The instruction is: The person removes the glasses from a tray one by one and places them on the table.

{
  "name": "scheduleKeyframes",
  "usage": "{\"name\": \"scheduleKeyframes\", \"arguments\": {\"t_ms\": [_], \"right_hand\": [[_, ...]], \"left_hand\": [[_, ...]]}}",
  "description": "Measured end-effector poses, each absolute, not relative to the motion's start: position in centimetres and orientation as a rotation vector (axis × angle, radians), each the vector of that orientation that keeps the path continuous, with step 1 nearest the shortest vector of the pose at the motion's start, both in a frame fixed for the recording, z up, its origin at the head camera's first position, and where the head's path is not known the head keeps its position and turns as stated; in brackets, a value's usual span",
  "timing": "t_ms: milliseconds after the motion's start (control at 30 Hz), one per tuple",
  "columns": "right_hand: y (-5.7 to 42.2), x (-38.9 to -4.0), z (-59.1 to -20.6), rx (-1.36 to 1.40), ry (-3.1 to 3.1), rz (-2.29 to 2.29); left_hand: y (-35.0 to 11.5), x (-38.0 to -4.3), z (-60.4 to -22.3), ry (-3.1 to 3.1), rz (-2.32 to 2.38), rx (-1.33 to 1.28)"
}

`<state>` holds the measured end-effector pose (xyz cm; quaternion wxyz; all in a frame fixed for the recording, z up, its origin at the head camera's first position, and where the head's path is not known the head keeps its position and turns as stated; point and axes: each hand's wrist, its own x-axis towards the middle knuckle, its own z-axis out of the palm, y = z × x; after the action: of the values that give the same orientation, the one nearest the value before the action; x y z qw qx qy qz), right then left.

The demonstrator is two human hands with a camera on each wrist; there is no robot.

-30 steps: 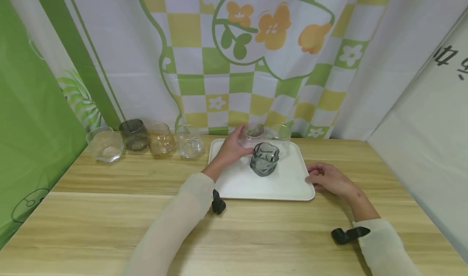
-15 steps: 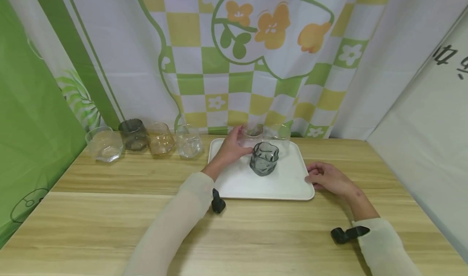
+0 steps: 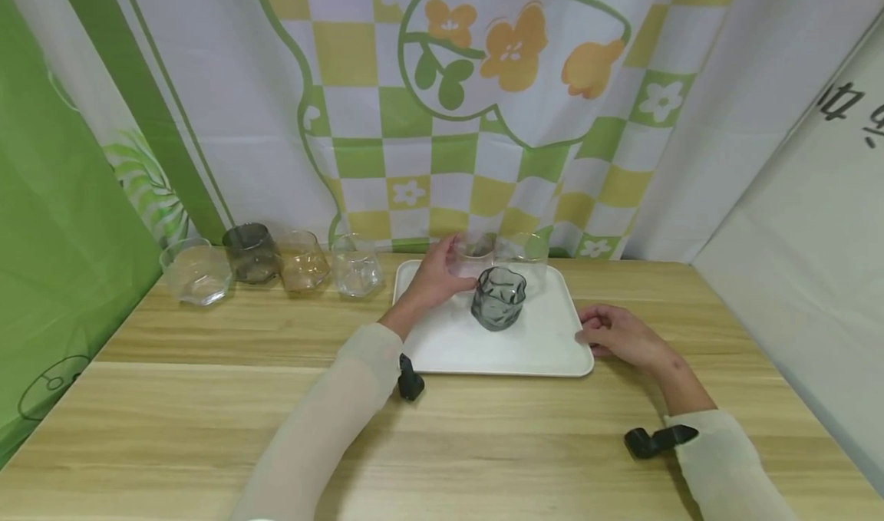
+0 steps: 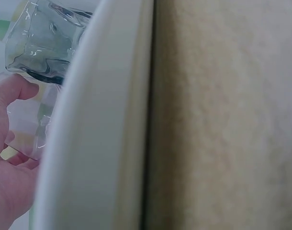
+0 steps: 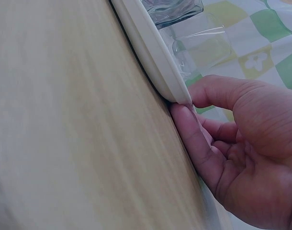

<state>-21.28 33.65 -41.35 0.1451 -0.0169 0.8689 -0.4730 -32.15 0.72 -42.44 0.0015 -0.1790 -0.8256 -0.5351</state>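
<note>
A white tray [image 3: 442,352] lies on the wooden table, bearing a grey wavy glass [image 3: 499,300] near its middle. Behind that stand two clear glasses at the tray's back. My left hand [image 3: 437,275] reaches over the tray and grips the left clear glass [image 3: 478,246], its thumb beside the grey glass. In the left wrist view the tray's rim hides part of both glasses. My right hand [image 3: 621,335] pinches the tray's right edge, thumb and forefinger on either side of the rim in the right wrist view. The other clear glass [image 3: 532,256] stands to the right, untouched.
Along the back left of the table [image 3: 276,429] stand a wide clear glass [image 3: 198,275], a dark glass [image 3: 250,252], an amber glass [image 3: 304,264] and a clear faceted glass [image 3: 357,268]. A patterned curtain [image 3: 452,153] hangs right behind the tray.
</note>
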Motion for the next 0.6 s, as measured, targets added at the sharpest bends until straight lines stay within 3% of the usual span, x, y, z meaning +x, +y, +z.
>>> {"name": "scheduleKeyframes", "arguments": {"t_ms": [600], "right_hand": [[33.71,-21.22,-41.43,-0.055,2.517,-1.352]], "left_hand": [[-0.17,-31.42,-42.13,-2.570,-1.731,-0.555]]}}
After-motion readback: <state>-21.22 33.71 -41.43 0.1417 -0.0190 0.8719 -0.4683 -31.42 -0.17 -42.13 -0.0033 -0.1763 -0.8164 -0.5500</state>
